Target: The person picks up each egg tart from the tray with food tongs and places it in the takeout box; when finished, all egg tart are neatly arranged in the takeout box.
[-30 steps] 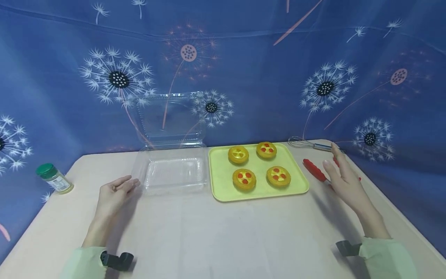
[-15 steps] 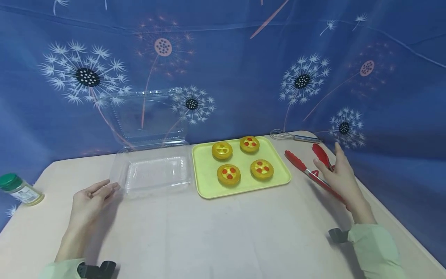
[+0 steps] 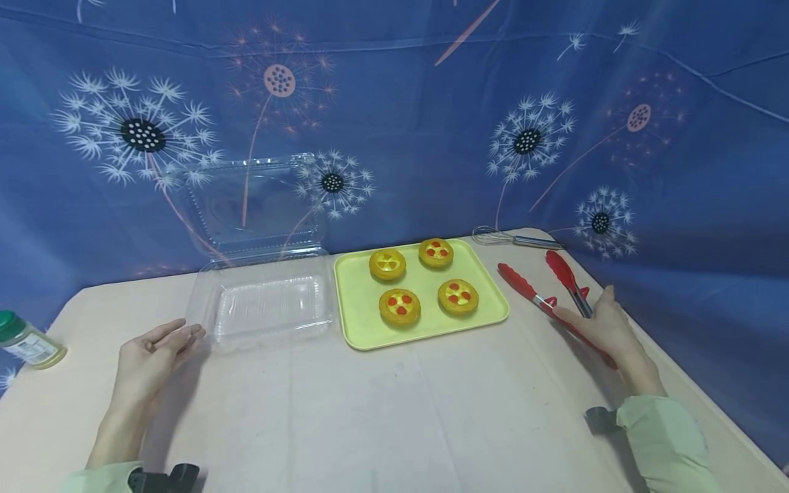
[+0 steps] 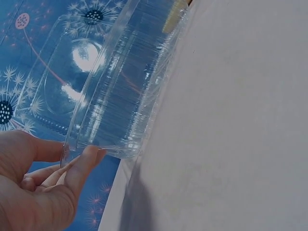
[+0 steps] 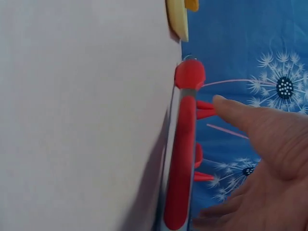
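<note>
My left hand point(image 3: 146, 359) is at the near left corner of a clear plastic clamshell container point(image 3: 271, 308), whose lid stands raised against the backdrop. In the left wrist view its thumb and fingers pinch the rim. Over at the right, my right hand point(image 3: 607, 332) hovers above a pair of red-handled tongs point(image 3: 522, 281), with thumb and fingers apart. The tongs lie spread on the table, partly hidden by that hand. Between the hands sits a yellow tray point(image 3: 370, 335) bearing several small round tarts point(image 3: 399, 307); most have red pieces on top, one has yellow.
A wire whisk point(image 3: 518, 238) lies behind the tongs at the table's back right corner. On the far left stands a jar point(image 3: 27, 340) with a green lid. The blue dandelion-print cloth point(image 3: 401, 123) rises behind the table point(image 3: 345, 418).
The head view has swung to the right, so everything appears shifted left. My right hand has lowered toward the tongs. My left hand has stayed by the container's corner.
</note>
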### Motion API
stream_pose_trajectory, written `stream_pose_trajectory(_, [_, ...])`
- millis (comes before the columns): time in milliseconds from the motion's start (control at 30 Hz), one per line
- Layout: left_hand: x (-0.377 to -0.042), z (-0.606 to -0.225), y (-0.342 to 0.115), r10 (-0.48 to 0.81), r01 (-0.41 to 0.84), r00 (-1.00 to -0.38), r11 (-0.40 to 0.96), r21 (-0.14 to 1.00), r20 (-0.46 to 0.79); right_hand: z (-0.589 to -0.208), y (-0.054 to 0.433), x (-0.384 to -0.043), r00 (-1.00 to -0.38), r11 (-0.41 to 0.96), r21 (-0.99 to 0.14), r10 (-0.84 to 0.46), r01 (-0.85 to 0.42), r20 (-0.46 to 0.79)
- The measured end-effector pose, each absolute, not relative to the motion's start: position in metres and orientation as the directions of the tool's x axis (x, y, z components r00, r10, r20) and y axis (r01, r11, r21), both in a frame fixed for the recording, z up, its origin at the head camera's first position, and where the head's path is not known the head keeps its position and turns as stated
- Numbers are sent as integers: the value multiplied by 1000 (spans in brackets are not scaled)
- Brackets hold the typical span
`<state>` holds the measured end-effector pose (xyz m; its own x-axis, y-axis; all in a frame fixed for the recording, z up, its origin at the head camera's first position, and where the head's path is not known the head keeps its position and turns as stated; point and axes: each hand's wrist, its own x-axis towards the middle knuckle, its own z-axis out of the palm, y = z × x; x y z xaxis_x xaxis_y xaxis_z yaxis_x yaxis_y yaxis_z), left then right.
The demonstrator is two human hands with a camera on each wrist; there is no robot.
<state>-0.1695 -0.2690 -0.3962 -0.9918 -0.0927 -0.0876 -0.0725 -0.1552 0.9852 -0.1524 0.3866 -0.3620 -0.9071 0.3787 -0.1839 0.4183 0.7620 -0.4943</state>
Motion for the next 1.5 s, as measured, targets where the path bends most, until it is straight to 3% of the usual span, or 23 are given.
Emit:
stream_pose_trajectory(200, [-168, -396, -270, -112, -61, -991, -123, 990, -75, -368, 386, -161, -875, 766, -426, 389, 482, -290])
stream_pose_trajectory(833, [-164, -394, -266, -135, -76, -987, -49, 996, -82, -359, 394, -175, -876, 806, -347, 419, 480, -237])
stream_pose_trajectory(967, [-163, -393, -265, -130, -86, -987, -41, 995, -90, -357, 396, -172, -876, 791, -378, 411, 481, -254])
stream_pose_trajectory(1267, [-163, -390, -265, -124, -81, -989, 22, 996, -78, -343, 386, -168, -923, 799, -465, 356, 381, -143])
stream_pose_trajectory(1500, [-163, -390, -264, -140, -73, -988, 39, 997, -67, -329, 361, -172, -972, 821, -535, 236, 202, -5])
